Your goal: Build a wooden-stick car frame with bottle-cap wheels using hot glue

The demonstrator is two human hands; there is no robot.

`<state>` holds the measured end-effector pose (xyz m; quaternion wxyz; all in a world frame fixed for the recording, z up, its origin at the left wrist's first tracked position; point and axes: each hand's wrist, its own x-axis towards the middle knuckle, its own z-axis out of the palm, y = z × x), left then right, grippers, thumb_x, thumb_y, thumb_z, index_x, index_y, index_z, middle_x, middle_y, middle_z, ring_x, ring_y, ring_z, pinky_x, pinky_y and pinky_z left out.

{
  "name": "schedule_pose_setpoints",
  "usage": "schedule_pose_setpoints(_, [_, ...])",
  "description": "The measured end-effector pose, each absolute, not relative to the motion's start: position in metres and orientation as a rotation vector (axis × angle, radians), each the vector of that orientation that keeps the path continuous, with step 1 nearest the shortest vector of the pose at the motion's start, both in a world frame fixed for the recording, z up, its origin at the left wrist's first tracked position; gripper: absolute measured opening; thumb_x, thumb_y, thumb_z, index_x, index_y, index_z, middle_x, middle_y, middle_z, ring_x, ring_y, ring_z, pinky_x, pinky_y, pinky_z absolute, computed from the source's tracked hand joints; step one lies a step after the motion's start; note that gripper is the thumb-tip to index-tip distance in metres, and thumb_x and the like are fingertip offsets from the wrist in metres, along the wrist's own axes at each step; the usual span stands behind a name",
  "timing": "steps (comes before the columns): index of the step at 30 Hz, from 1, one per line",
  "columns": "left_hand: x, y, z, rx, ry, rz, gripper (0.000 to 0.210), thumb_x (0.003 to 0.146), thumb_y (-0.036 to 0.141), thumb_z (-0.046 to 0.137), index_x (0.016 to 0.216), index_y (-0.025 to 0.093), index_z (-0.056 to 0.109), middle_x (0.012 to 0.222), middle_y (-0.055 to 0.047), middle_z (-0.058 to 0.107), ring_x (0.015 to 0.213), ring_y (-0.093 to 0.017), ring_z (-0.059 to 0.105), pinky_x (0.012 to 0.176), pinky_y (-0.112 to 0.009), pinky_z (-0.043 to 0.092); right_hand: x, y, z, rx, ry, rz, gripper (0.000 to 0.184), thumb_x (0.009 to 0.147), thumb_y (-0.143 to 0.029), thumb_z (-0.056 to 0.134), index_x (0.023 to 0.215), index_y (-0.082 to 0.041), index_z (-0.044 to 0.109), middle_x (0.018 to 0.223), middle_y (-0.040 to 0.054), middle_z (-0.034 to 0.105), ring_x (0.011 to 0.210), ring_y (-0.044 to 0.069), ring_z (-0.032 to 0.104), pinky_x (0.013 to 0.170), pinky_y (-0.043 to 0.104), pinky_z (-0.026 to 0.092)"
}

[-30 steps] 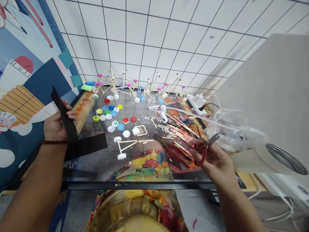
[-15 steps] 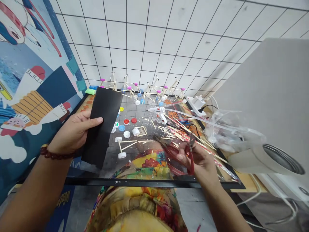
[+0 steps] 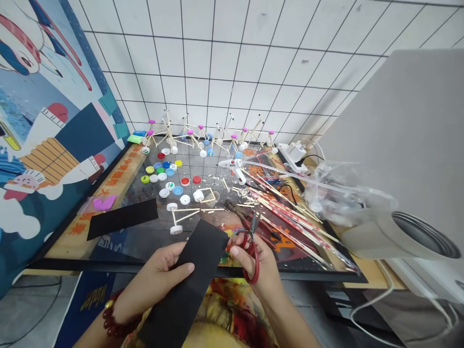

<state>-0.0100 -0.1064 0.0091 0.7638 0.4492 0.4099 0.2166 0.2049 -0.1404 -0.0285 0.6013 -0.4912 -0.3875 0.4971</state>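
Observation:
My left hand (image 3: 165, 275) grips a strip of black card (image 3: 188, 285), thumb on top, tilted over my lap at the table's front edge. In my right hand (image 3: 263, 268) are red-handled scissors (image 3: 251, 251), blades pointing up and away from me. The fingertips of that hand are close to the card's upper right corner; whether they touch it I cannot tell. Another black card piece (image 3: 123, 219) lies on the table to the left. Beyond the hands sits a stick frame with white bottle-cap wheels (image 3: 176, 229). Behind the scissors rest pliers (image 3: 237, 211).
Several bottle caps (image 3: 177, 190) are scattered mid-table. A white glue gun (image 3: 234, 166) lies near wooden sticks (image 3: 286, 212) and cut scraps. Stick models (image 3: 192, 137) line the wall. At right are a power strip (image 3: 292, 157), clear plastic bags (image 3: 333, 188) and a light-coloured cylinder (image 3: 377, 239).
The black card has come down and right toward my lap. My right hand has moved left with the scissors, close to the card. The other card piece on the table is now uncovered.

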Motion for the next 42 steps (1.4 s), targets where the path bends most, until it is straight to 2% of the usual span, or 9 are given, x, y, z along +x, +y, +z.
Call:
schedule_pose_setpoints(5, [0.004,-0.108,-0.001,1.021,0.848,0.459,0.043,0.080,0.037,0.073,0.120,0.024,0.068,0.101,-0.008,0.075,0.088,-0.022,0.068,0.075,-0.028,0.052,0.213,-0.139,-0.032,-1.260,-0.941,1.065,0.031,0.064,-0.035,0.083,0.075,-0.021,0.057,0.064,-0.0040,0.057,0.054,0.010,0.048,0.053,0.023,0.042])
schedule_pose_setpoints(8, [0.009,-0.111,-0.006,1.023,0.812,0.427,0.042,0.081,0.036,0.072,0.121,0.023,0.068,0.101,-0.007,0.074,0.087,-0.021,0.067,0.076,-0.028,0.051,0.214,-0.140,-0.035,-1.281,-0.953,1.039,0.031,0.064,-0.033,0.083,0.075,-0.021,0.057,0.063,-0.0052,0.054,0.052,0.009,0.044,0.051,0.021,0.039])
schedule_pose_setpoints(15, [0.026,-0.110,-0.004,1.018,0.844,0.445,0.044,0.077,0.035,0.076,0.118,0.022,0.069,0.089,-0.005,0.074,0.082,-0.021,0.066,0.071,-0.028,0.051,0.220,-0.140,-0.042,-1.287,-0.927,1.033,0.033,0.063,-0.035,0.084,0.076,-0.022,0.056,0.063,-0.0043,0.057,0.054,0.010,0.047,0.052,0.023,0.042])
schedule_pose_setpoints(21, [0.037,-0.100,-0.012,0.851,0.861,0.471,0.045,0.071,0.036,0.081,0.110,0.019,0.070,0.097,-0.009,0.075,0.083,-0.021,0.069,0.075,-0.030,0.053,0.224,-0.135,-0.051,-1.299,-0.934,1.024,0.034,0.065,-0.041,0.082,0.076,-0.021,0.057,0.062,-0.0044,0.055,0.052,0.010,0.045,0.049,0.022,0.041])
schedule_pose_setpoints(24, [0.041,-0.094,-0.019,0.826,0.871,0.498,0.043,0.071,0.038,0.080,0.108,0.016,0.070,0.092,-0.009,0.075,0.075,-0.020,0.069,0.072,-0.030,0.054,0.225,-0.132,-0.052,-1.301,-0.943,1.027,0.034,0.065,-0.042,0.081,0.075,-0.021,0.057,0.061,-0.0047,0.053,0.052,0.010,0.045,0.050,0.022,0.041])
schedule_pose_setpoints(28, [0.044,-0.090,-0.021,0.814,0.838,0.504,0.045,0.073,0.039,0.079,0.110,0.016,0.070,0.083,-0.008,0.075,0.069,-0.019,0.069,0.068,-0.030,0.054,0.233,-0.128,-0.049,-1.294,-0.992,1.036,0.033,0.066,-0.040,0.082,0.077,-0.021,0.058,0.066,-0.0032,0.058,0.056,0.011,0.049,0.055,0.023,0.043])
schedule_pose_setpoints(34, [0.045,-0.089,-0.018,0.789,0.839,0.538,0.041,0.071,0.037,0.081,0.104,0.016,0.072,0.086,-0.009,0.076,0.073,-0.020,0.070,0.073,-0.030,0.055,0.251,-0.127,-0.038,-1.337,-1.077,1.031,0.034,0.066,-0.045,0.083,0.078,-0.021,0.062,0.072,-0.0005,0.064,0.066,0.014,0.058,0.064,0.026,0.048])
schedule_pose_setpoints(38, [0.045,-0.090,-0.022,0.802,0.827,0.554,0.037,0.072,0.037,0.079,0.100,0.014,0.074,0.085,-0.009,0.076,0.070,-0.019,0.069,0.072,-0.030,0.054,0.252,-0.130,-0.035,-1.348,-1.073,1.092,0.038,0.061,-0.043,0.087,0.079,-0.020,0.064,0.074,0.0005,0.067,0.067,0.015,0.060,0.066,0.028,0.050])
schedule_pose_setpoints(42, [0.046,-0.090,-0.024,0.768,0.820,0.577,0.034,0.072,0.036,0.080,0.097,0.014,0.073,0.085,-0.009,0.076,0.072,-0.019,0.070,0.072,-0.028,0.054,0.247,-0.128,-0.037,-1.316,-0.990,1.102,0.036,0.062,-0.043,0.086,0.078,-0.020,0.064,0.077,0.0018,0.070,0.069,0.016,0.062,0.067,0.028,0.051])
